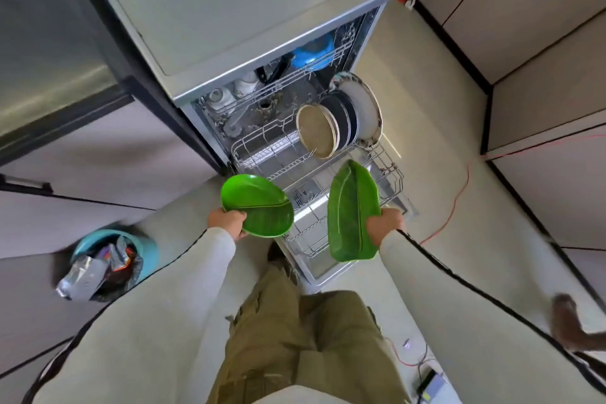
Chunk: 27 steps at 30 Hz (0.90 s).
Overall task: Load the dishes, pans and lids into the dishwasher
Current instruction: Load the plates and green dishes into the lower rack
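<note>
Your left hand [229, 222] grips one green leaf-shaped plastic plate [259, 207], your right hand [386, 223] its upright twin [352, 210], both held near the pulled-out white wire rack [391, 174], so I'd slot the upright one edge-on between free tines first.

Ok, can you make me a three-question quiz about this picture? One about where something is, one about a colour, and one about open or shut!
1. Where is the blue bowl? A. upper rack B. floor C. bin
2. What colour are the left plate and right plate? A. white B. green C. red
3. How is the dishwasher? A. shut B. open, lower rack pulled out C. open, lower rack pushed in

Answers: 1 A, it sits behind the upper rack's wires. 2 B, the left hand and right hand each grip a green one. 3 B, the lower rack juts out past the front.
</note>
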Each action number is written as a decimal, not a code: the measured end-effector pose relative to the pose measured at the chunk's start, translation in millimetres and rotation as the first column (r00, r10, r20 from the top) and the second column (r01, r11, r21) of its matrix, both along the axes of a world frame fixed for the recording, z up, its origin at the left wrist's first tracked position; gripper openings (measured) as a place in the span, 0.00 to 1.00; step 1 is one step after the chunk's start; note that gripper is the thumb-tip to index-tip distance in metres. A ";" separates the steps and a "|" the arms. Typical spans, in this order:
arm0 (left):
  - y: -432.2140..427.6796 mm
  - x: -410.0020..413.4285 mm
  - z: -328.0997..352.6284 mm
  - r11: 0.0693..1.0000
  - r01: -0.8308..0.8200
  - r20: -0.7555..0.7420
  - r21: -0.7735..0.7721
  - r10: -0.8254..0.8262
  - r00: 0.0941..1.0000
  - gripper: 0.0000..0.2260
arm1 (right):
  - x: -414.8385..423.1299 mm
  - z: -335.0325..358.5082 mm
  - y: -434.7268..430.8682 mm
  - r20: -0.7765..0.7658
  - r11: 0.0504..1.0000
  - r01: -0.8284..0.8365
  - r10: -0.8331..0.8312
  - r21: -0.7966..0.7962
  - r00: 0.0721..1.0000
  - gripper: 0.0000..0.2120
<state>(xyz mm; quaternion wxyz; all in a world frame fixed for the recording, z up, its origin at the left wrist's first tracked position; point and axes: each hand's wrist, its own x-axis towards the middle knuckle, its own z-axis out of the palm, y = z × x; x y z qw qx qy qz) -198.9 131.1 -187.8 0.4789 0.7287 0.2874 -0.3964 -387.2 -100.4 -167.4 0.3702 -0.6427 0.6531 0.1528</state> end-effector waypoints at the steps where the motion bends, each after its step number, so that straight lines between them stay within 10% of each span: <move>1: -10.8 4.1 -4.8 1.000 0.009 -0.005 0.020 -0.009 1.000 0.10 | 10.5 -1.5 -7.1 -0.048 0.995 -0.097 0.096 -0.015 0.994 0.12; 13: -115.9 56.2 -139.5 0.726 0.405 0.182 0.556 -0.582 0.792 0.08 | 158.8 -155.8 -109.4 -0.082 0.730 -0.683 0.683 0.036 0.726 0.23; 19: -149.3 52.4 -205.4 0.721 0.350 0.331 0.598 -0.620 0.712 0.08 | 209.6 -251.8 -124.9 -0.072 0.502 -0.854 0.855 -0.132 0.514 0.24; 27: -152.8 55.2 -259.8 0.768 0.231 0.502 0.598 -0.583 0.639 0.10 | 231.4 -334.2 -113.9 -0.142 0.427 -0.878 0.876 -0.218 0.461 0.22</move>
